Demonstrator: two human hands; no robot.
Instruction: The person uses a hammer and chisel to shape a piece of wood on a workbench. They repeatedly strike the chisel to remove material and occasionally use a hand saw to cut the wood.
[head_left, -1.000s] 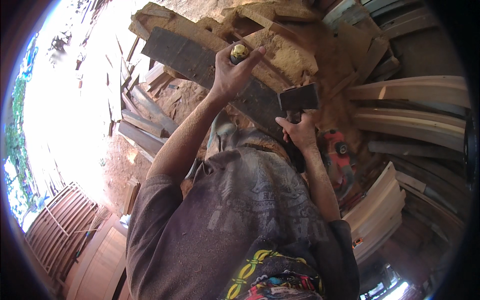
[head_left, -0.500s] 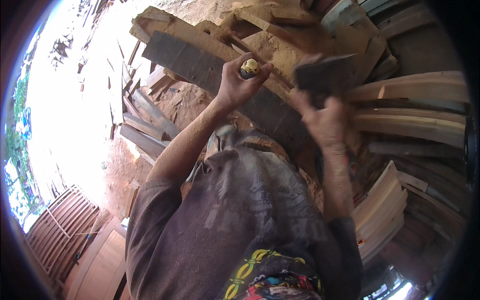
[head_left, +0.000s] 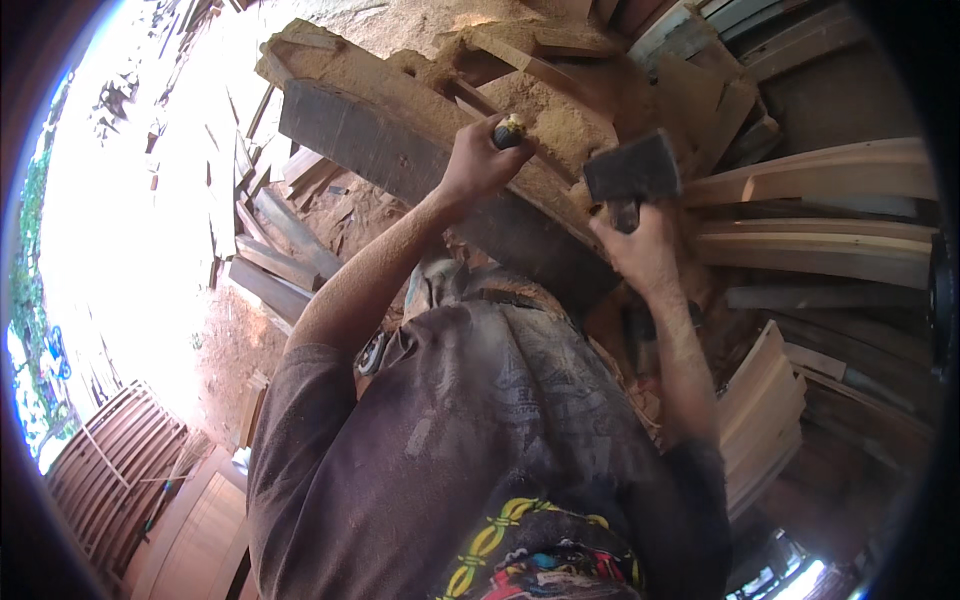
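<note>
My left hand (head_left: 476, 168) is closed round the handle of a chisel (head_left: 510, 131), dark with a worn yellowish butt that points up. Its blade is hidden below my fist, over a sawdust-covered beam. In my right hand (head_left: 646, 250) is a mallet (head_left: 634, 168) with a dark, blocky head. The head is raised to the right of the chisel, apart from it. A long, thick timber beam (head_left: 365, 138) with a dark grey side runs slantwise under both hands.
Wood offcuts (head_left: 520, 62) and sawdust lie on the far side of the beam. Curved planks (head_left: 820, 177) are stacked at the right, with pale shaped boards (head_left: 765, 415) nearer. Scrap planks (head_left: 285, 262) lie on the ground at the left, beyond which is bright glare.
The mallet, blurred by motion before, shows clearly and has shifted slightly left and nearer. My left hand and the chisel have moved a little to the right, and the handle's tilt differs.
</note>
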